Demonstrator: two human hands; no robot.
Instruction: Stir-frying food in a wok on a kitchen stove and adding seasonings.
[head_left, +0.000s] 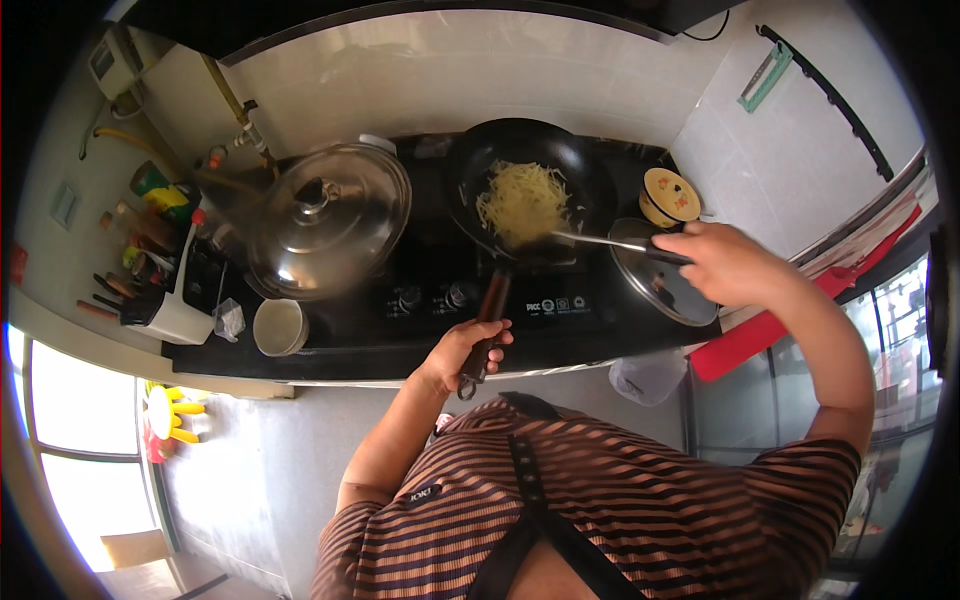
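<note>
My left hand (472, 351) is closed around the brown handle (491, 307) of a black wok (592, 180) on the cooktop. Pale yellow shreds of food, perhaps potato, (525, 196) lie in the wok. In my right hand (716, 262) is the black handle of a metal cooking utensil (607, 241), which reaches over the near right side of the wok. Its head is blurred at the shreds, so its kind cannot be told. Below my right hand, a glass lid (637, 274) lies at the right of the cooktop, partly covered by the hand.
A large lidded metal pan (337, 225) stands left of the wok. An empty-looking bowl (280, 328) is at the front left, near a white utensil holder (176, 315). A yellow lidded enamel pot (670, 196) stands at the back right. A plastic bag (649, 377) hangs below the front edge.
</note>
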